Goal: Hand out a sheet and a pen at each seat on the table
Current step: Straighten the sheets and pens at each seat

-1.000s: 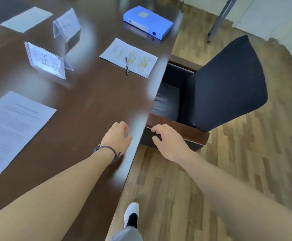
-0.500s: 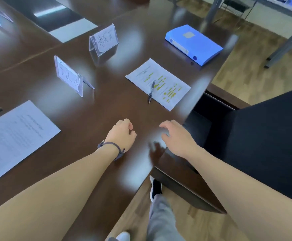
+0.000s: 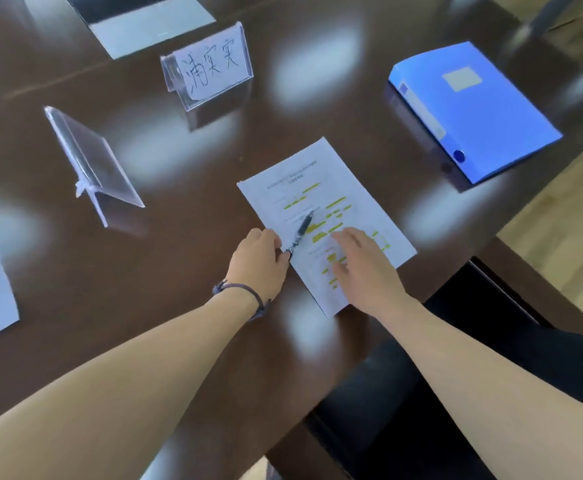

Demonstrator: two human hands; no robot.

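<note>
Dark bench (image 3: 144, 271). Blue folder (image 3: 473, 109) lies closed, contents not visible. Sheet (image 3: 318, 188) flat near the bench edge, pen (image 3: 302, 230) on it. Right hand (image 3: 363, 268) spread flat on sheet, grasping nothing. Left hand (image 3: 259, 261) pinches the pen's near end.

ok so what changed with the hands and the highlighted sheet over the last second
Both hands reached forward from the table edge to the highlighted sheet. The left hand now touches the near end of the pen; whether it grips it is unclear. The right hand lies open on the sheet. Sheet and pen look unmoved, as do the blue binder and name stands.
</note>
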